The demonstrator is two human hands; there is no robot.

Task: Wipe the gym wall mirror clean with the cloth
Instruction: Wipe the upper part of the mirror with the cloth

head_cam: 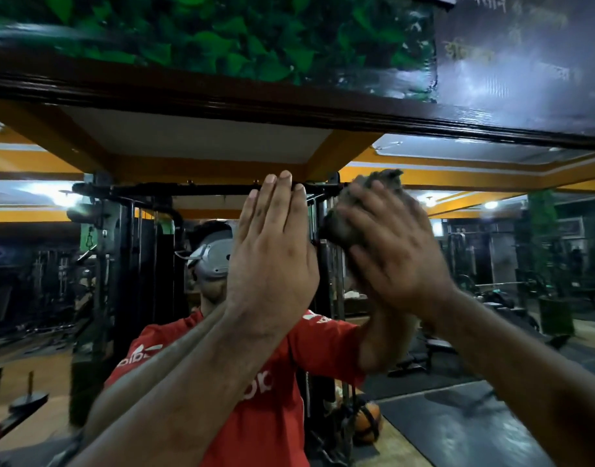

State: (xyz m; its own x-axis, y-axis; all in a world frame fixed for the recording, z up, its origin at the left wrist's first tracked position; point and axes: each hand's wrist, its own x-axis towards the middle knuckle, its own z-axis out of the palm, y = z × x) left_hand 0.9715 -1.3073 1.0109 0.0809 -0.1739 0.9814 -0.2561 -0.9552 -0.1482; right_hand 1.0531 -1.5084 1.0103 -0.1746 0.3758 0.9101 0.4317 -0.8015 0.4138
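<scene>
While the wall mirror [87, 264] fills most of the view under its dark wooden frame [222, 99], it reflects a gym with orange ceiling beams, a black cable machine [137, 230] and the person's red shirt [262, 416]. Above the frame hangs a leafy green panel [222, 35]. Both arms reach up to the glass. The left hand [272, 261] lies flat against the mirror, fingers straight and together. Just beside it, the right hand [394, 251] presses a bunched grey cloth [360, 214] onto the glass, fingers spread over the wad; this hand is motion-blurred.
</scene>
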